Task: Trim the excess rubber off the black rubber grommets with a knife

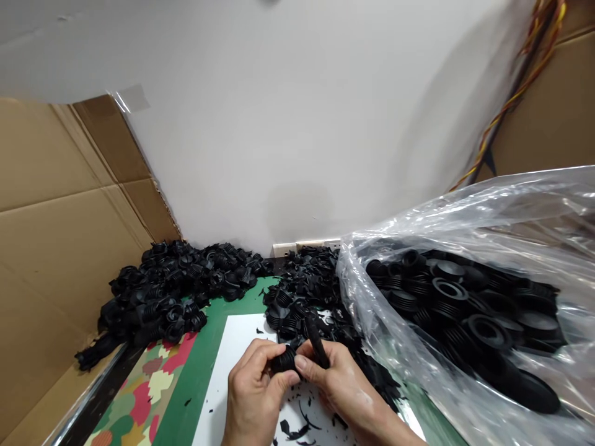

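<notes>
My left hand (253,390) is closed around a small black ribbed rubber bellows (283,360), holding it between thumb and fingers just above a white sheet. Against its right side, the fingertips of my right hand (341,379) meet the piece. A dark, slim, pen-like tool (316,341) is gripped in that hand and points up and away; its working end is hidden, so I cannot tell its exact kind. Thin black rubber trimmings (297,428) lie scattered on the white sheet (216,384) beneath my hands.
A heap of black ribbed rubber parts (186,279) sits at the back left, with a pile of parts and scraps (309,282) behind my hands. On the right, a clear plastic bag (362,297) holds more bellows (488,331). Cardboard (60,204) stands at left; twisted wires (511,102) hang upper right.
</notes>
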Demonstrator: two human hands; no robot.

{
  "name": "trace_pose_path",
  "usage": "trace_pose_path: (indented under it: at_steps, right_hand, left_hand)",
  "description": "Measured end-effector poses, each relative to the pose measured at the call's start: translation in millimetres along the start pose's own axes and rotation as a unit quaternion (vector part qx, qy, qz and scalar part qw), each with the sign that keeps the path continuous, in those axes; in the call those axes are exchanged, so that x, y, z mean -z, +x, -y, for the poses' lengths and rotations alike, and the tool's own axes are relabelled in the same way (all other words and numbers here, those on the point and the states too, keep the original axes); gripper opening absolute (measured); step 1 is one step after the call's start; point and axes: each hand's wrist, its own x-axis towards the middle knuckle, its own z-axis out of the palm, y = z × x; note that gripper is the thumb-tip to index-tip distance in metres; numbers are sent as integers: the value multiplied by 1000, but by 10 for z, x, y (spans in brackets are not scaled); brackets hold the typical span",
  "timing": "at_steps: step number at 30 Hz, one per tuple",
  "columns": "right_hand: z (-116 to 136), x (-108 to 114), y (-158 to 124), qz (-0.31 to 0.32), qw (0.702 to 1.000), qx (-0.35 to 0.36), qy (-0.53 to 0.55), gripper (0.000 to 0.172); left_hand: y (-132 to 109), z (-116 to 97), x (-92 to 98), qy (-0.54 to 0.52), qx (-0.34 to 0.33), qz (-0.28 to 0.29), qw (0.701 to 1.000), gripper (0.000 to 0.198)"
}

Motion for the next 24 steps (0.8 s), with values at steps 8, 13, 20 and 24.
trace_pose_path:
  at_steps: [8,13,20,24]
  right_hand:
    - [-17,-4,17,-13,1000,-10,-6,21]
    - [-26,2,19,-19,1000,-15,-2,20]
    - [-22,-32,16,-32,999,-1,10,21]
    - [-11,-34,53,-69,995,65,-32,31]
  left_hand:
    - [31,-13,-10,-37,43,-12,998,21]
    - [23,-12,-8,-47,53,-13,997,20]
    - [-2,77,-31,-55,48,-14,997,19]
    - [43,150,-16,-69,44,-79,993,27]
